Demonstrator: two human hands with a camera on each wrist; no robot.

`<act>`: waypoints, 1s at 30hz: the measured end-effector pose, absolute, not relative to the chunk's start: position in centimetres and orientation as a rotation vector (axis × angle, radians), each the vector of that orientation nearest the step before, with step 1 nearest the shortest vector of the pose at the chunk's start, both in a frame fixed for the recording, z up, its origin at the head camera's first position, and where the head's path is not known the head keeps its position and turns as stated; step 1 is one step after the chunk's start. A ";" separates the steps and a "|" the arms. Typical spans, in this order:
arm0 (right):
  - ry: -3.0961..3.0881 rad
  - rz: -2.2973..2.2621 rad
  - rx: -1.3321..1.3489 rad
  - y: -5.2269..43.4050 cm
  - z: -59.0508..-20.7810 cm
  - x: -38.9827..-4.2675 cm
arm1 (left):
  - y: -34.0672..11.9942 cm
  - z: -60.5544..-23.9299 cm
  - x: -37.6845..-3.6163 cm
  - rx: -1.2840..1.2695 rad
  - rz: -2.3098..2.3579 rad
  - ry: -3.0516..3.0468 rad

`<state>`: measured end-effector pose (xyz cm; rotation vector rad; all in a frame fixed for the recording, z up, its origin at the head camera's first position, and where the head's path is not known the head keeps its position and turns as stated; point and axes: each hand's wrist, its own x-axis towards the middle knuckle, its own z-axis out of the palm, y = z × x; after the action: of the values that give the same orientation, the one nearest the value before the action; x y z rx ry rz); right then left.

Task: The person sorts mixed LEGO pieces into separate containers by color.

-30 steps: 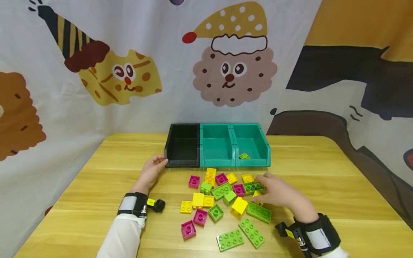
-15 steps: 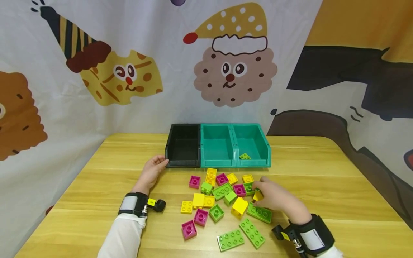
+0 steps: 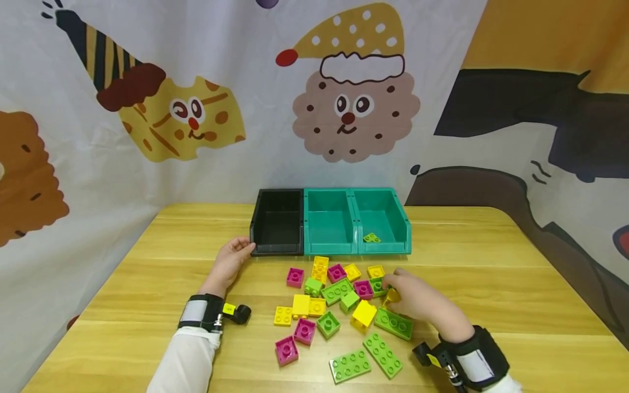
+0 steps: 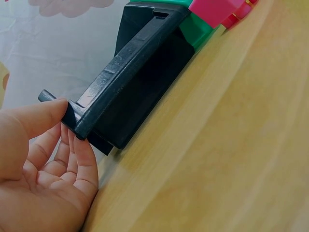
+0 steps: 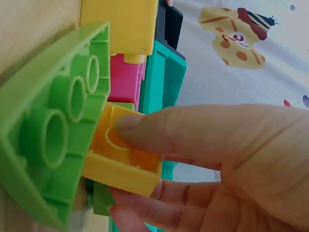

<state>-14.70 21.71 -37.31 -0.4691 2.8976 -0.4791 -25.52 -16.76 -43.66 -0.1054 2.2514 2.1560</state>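
In the head view, the right hand [image 3: 417, 297] has closed in over the last second: its fingertips stood apart around a yellow brick [image 3: 391, 297], and now thumb and fingers meet on it. The brick is at the right edge of the scattered bricks on the bench [image 3: 491, 262], beside a green brick [image 3: 378, 286] partly hidden by the fingers. The left hand [image 3: 231, 262] has not shifted from the front corner of the black bin [image 3: 278, 249]. A small green brick [image 3: 371, 238] lies in the right teal bin [image 3: 384, 249], as before; the yellow one is in no bin yet.

In the left wrist view, that hand pinches the black bin's rim, thumb above and fingers below, which likely steadies it.

In the right wrist view, the thumb presses into the yellow brick's hollow side, with fingers behind, next to a tubed green brick [image 5: 67, 96]. I judge the picking grip made; whether the brick is off the bench I cannot tell.
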 end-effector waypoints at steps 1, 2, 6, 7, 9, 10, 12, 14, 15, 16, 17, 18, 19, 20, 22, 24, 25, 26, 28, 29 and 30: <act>2.897 -0.482 -0.469 21.7 -37.3 -14.7 | -16.8 -43.7 -25.5 -0.105 2.158 2.251; 2.897 -0.488 -0.472 21.7 -37.2 -14.7 | -16.8 -43.7 -25.5 -0.105 2.160 2.252; 2.901 -0.523 -0.503 21.8 -37.1 -14.6 | -16.6 -43.9 -25.5 -0.120 2.200 2.228; 2.901 -0.533 -0.517 21.9 -37.1 -14.5 | -16.5 -43.9 -25.5 -0.121 2.205 2.221; 2.904 -0.555 -0.548 22.1 -37.0 -14.5 | -16.4 -44.1 -25.6 -0.116 2.213 2.204; 2.904 -0.566 -0.566 22.2 -37.0 -14.5 | -16.3 -44.1 -25.6 -0.116 2.212 2.199; 2.913 -0.590 -0.611 22.4 -36.7 -14.7 | -16.3 -44.2 -25.6 -0.110 2.199 2.206; 2.934 -0.607 -0.669 22.3 -36.2 -15.2 | -16.3 -44.1 -25.6 -0.109 2.194 2.219; 2.947 -0.605 -0.694 22.2 -35.9 -15.5 | -16.3 -44.1 -25.7 -0.114 2.198 2.224; 2.962 -0.604 -0.720 22.1 -35.6 -15.8 | -16.4 -44.0 -25.7 -0.112 2.197 2.232; 2.977 -0.602 -0.743 22.0 -35.2 -16.2 | -16.4 -44.0 -25.6 -0.108 2.198 2.238; 2.994 -0.592 -0.764 21.9 -34.9 -16.5 | -16.5 -43.9 -25.6 -0.103 2.197 2.243; 3.012 -0.582 -0.782 21.8 -34.7 -16.8 | -16.5 -43.8 -25.6 -0.096 2.198 2.245; 3.031 -0.579 -0.799 21.6 -34.5 -17.2 | -16.5 -43.8 -25.6 -0.093 2.201 2.246; 3.076 -0.612 -0.822 21.1 -34.3 -18.0 | -16.6 -43.7 -25.6 -0.091 2.202 2.248; 3.136 -0.657 -0.848 20.6 -34.4 -18.8 | -16.6 -43.7 -25.6 -0.092 2.198 2.246; 3.163 -0.693 -0.853 20.3 -34.5 -19.2 | -16.6 -43.8 -25.5 -0.096 2.199 2.244; 3.187 -0.734 -0.853 19.9 -34.6 -19.6 | -16.6 -43.8 -25.5 -0.104 2.202 2.241; 3.223 -0.804 -0.846 19.3 -34.8 -20.4 | -16.7 -43.8 -25.5 -0.101 2.201 2.238; 3.235 -0.830 -0.833 19.0 -34.8 -20.8 | -16.6 -43.8 -25.4 -0.101 2.204 2.234; 3.240 -0.860 -0.817 18.7 -34.8 -21.1 | -16.6 -43.7 -25.4 -0.100 2.203 2.235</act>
<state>-21.13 18.67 -34.80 -0.8174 3.2399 -0.8597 -25.43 -16.63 -43.74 -0.1004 2.2351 2.2033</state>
